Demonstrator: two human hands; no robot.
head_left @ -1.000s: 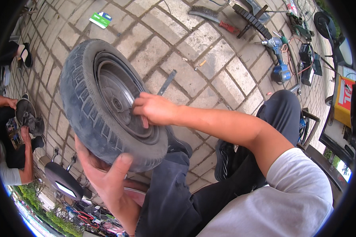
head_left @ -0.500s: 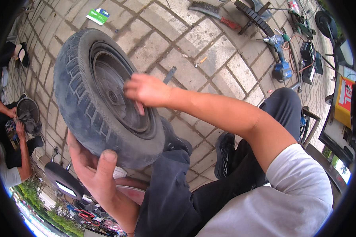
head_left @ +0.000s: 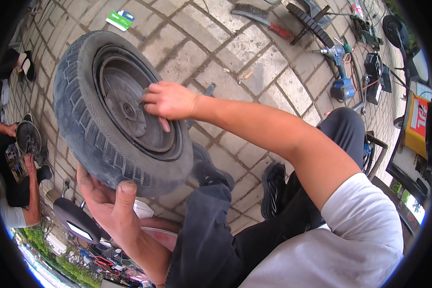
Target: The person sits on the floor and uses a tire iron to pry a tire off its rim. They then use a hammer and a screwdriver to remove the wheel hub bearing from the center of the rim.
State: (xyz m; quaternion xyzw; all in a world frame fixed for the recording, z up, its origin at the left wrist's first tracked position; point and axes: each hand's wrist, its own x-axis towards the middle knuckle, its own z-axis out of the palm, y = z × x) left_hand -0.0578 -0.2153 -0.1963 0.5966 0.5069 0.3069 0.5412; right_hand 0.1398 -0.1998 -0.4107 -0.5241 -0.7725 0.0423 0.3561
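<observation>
A black scooter-type wheel (head_left: 122,168), with a chunky-treaded tyre and a dusty dark hub (head_left: 129,111), is held tilted in front of me, near my left knee. My left hand (head_left: 111,204) supports it from below, thumb on the tread and fingers reaching under the tyre. Over the right part of the rim's hollow is my right hand (head_left: 170,102), its fingers curled closed and the thumb pointing down. Whatever the right fingers may pinch is hidden from this view.
On the paving lie a green-and-white card (head_left: 120,20), a red-handled wire brush (head_left: 279,30) and a blue cordless drill (head_left: 342,77). A black seat-like pad (head_left: 77,219) is at lower left. Another person's hands (head_left: 30,164) handle a round part at far left.
The wheel has shifted slightly left and up, its hub face turned more toward view. My right hand has moved a little left with it. The left hand keeps its hold.
</observation>
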